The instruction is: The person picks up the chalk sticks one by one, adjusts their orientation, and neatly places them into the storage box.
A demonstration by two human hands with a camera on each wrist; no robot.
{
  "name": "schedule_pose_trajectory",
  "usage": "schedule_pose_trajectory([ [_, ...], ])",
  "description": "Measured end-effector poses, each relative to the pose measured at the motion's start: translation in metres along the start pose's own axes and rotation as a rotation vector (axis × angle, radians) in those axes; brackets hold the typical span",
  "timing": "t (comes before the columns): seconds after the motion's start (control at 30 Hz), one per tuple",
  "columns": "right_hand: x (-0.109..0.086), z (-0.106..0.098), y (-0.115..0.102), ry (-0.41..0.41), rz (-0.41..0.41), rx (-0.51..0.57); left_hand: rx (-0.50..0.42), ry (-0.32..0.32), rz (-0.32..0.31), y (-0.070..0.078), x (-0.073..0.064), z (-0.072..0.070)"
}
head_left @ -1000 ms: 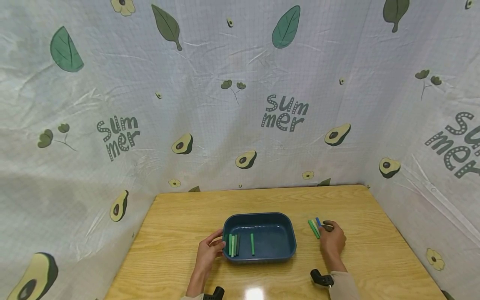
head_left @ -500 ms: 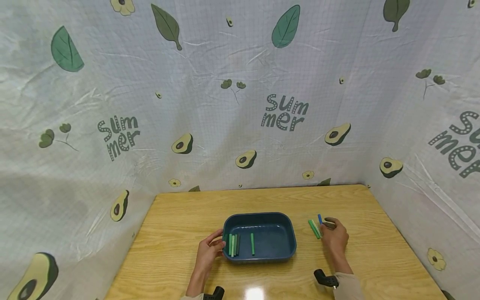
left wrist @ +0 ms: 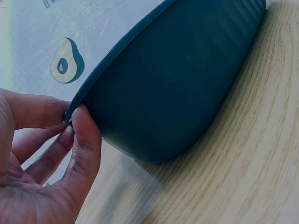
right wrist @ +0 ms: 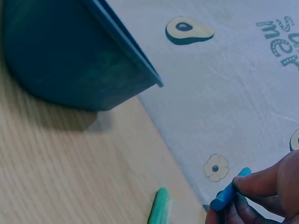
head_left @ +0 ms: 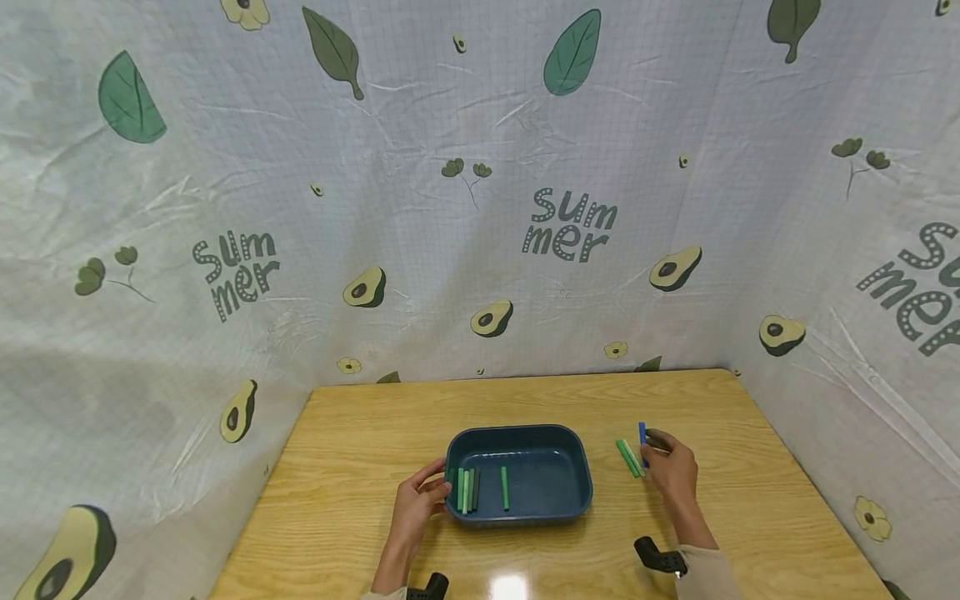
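Note:
My left hand (head_left: 411, 510) pinches the left rim of a dark blue plastic bin (head_left: 543, 479); in the left wrist view the thumb lies on the bin's outer wall. Several green, pale and dark crayons stand close together at the bin's left end, and a single green crayon (head_left: 505, 488) lies nearer its middle. Right of the bin, my right hand (head_left: 672, 473) holds a blue crayon (right wrist: 229, 192) between thumb and fingers. Beside that hand, a green crayon (head_left: 627, 459) and a pale one (head_left: 633, 457) lie side by side on the table.
The wooden table (head_left: 367, 425) ends at a white printed sheet (head_left: 420, 208) hung behind it and along both sides. Black wrist cameras sit on both forearms, near the table's front.
My right hand has shifted slightly right and away from the table crayons, and the blue crayon has moved with it, turning more upright in the head view. The left hand and bin stay put.

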State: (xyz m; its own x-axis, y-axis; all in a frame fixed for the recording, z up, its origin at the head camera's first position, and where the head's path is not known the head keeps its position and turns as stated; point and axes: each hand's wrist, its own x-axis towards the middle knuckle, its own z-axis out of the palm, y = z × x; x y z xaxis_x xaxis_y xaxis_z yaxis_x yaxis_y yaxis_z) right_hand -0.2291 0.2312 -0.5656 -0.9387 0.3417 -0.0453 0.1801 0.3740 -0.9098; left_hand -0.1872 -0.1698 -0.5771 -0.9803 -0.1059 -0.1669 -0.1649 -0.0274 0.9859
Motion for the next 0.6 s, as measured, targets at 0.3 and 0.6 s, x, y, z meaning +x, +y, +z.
schedule_pose_trajectory([
  [0.3, 0.001, -0.004, -0.012, -0.116, 0.044, 0.157, -0.001, 0.006, -0.004, 0.003, -0.002, 0.001],
  [0.6, 0.002, -0.005, -0.029, -0.209, 0.042, 0.286, -0.001, 0.016, 0.004, 0.006, -0.002, 0.003],
])
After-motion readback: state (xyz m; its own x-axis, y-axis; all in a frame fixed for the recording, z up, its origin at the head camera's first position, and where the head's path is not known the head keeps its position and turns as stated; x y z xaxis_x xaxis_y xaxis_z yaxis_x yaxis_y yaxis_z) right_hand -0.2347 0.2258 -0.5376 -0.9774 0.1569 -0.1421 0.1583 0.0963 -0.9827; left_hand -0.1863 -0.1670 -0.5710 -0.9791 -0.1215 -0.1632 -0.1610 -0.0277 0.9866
